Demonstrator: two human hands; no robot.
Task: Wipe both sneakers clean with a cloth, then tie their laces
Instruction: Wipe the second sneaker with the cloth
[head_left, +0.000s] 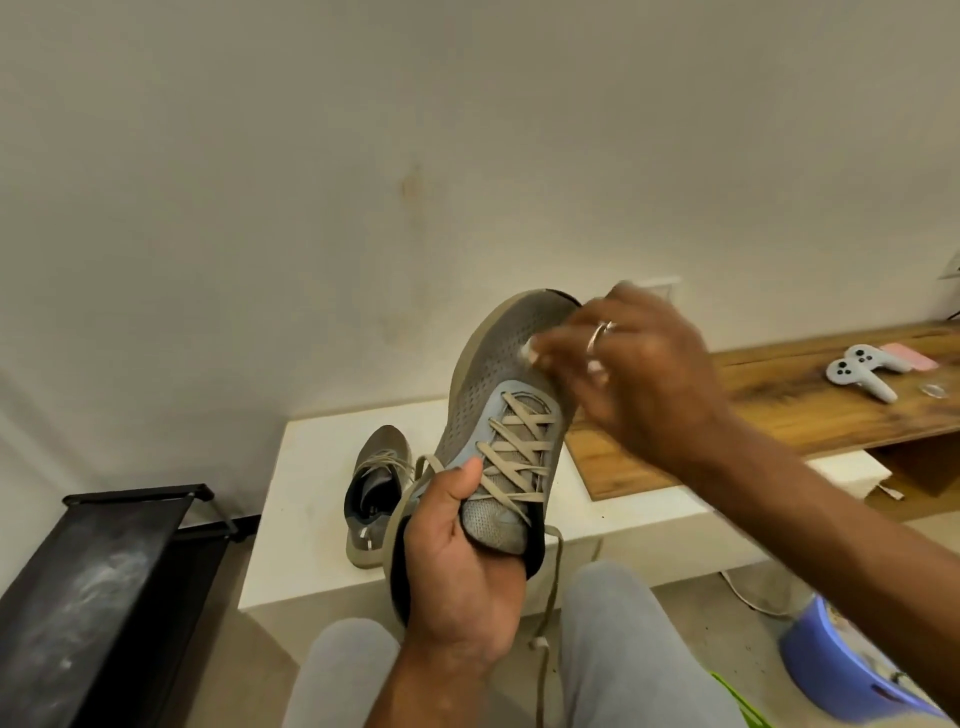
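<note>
I hold a grey-tan sneaker (493, 384) up in front of me, toe pointing up and away. My left hand (457, 561) grips it at the heel and collar, thumb on the tongue edge. Its untied laces (550, 597) hang down between my knees. My right hand (639, 374) is blurred and presses a small white cloth (530, 357) against the right side of the toe; most of the cloth is hidden by the fingers. The second sneaker (374, 488) lies on the white low table (311, 519), laces loose.
A black shoe rack (104, 571) stands at the left. A wooden shelf (779, 405) at the right carries a white game controller (860, 376) and a pink item (909, 356). A blue plastic basket (841, 660) sits on the floor at lower right.
</note>
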